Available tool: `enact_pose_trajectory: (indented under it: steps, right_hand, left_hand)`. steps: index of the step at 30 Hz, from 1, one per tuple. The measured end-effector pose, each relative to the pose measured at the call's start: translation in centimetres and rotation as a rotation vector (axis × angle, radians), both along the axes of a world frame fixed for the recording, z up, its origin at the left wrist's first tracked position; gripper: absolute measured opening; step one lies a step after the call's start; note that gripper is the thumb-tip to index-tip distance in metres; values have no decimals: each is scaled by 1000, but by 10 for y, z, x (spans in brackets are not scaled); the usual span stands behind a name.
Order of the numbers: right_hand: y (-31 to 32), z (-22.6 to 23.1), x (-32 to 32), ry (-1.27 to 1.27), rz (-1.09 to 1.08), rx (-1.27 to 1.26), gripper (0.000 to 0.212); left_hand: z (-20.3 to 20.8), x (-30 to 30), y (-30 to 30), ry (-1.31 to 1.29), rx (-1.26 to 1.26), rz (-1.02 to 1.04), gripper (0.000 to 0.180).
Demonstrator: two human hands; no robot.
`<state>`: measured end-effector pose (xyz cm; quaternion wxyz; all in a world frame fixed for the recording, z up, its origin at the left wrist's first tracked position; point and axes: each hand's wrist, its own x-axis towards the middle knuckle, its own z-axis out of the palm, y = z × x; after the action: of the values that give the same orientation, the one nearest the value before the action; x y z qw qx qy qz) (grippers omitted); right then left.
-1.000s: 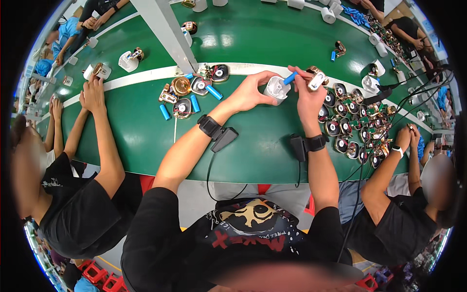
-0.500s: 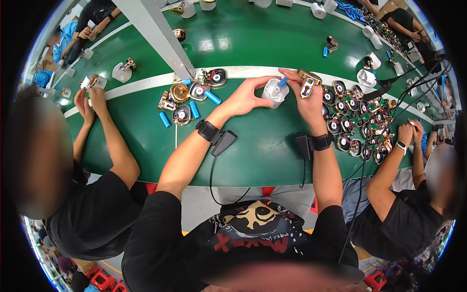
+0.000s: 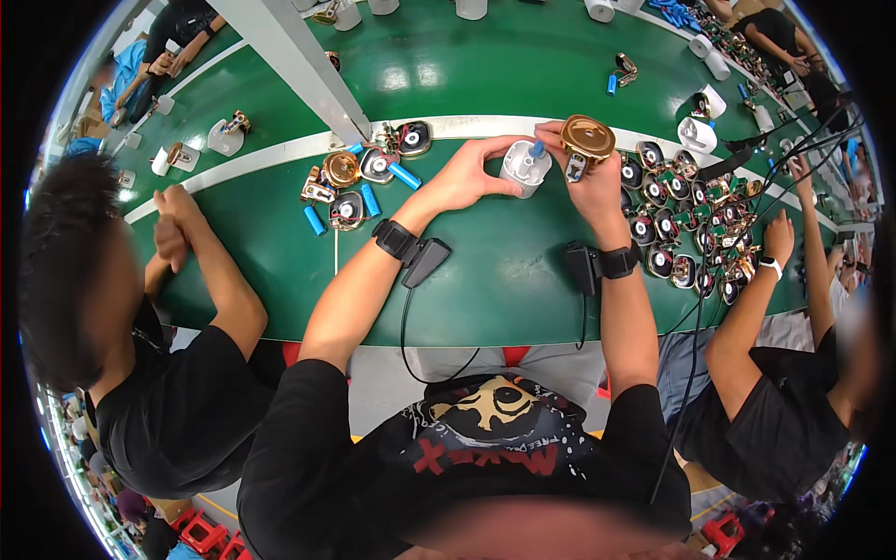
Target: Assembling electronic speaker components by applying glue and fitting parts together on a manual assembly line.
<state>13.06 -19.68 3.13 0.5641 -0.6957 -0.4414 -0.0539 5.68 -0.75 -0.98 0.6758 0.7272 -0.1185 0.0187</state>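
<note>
White housing [image 3: 523,168]: matt plastic. Round cap [image 3: 587,137]: shiny gold metal. Green table [image 3: 504,280]: smooth, glossy.

I'm on a factory assembly line: one long green-topped workbench [image 3: 523,271] with a white stripe, co-workers packed in either side, and heaps of small round speaker parts with circuit boards [image 3: 686,219] everywhere.

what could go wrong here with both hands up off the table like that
1. The left hand holds the white housing with a blue cylinder poking out of its top; tilting it could let the cylinder slip out.
2. The right hand pinches a gold round part by its edge, so it might drop onto the packed round assemblies beside it.
3. Wrist cables hang over the table edge and could snag.
</note>
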Motion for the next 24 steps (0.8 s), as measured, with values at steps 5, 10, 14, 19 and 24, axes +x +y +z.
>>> enact_pose_trajectory:
  steps: [5,10,14,19,24]
  right_hand:
    - [0,-1,1,-56,-56,8,22]
    - [4,-1,-7,-130,-61,1,24]
    - [2,-4,-3,-119,-69,28,25]
    - [2,-3,-1,-177,-72,35,26]
    - [0,-4,-1,-229,-79,15,26]
  left_hand:
    - [-1,0,-2,-29,-40,-12,74]
    - [-1,-3,-1,-9,-13,0,73]
    - [0,-3,-3,-13,-5,-2,73]
    - [0,-3,-2,-3,5,14,74]
    - [2,-2,-4,1,15,18,74]
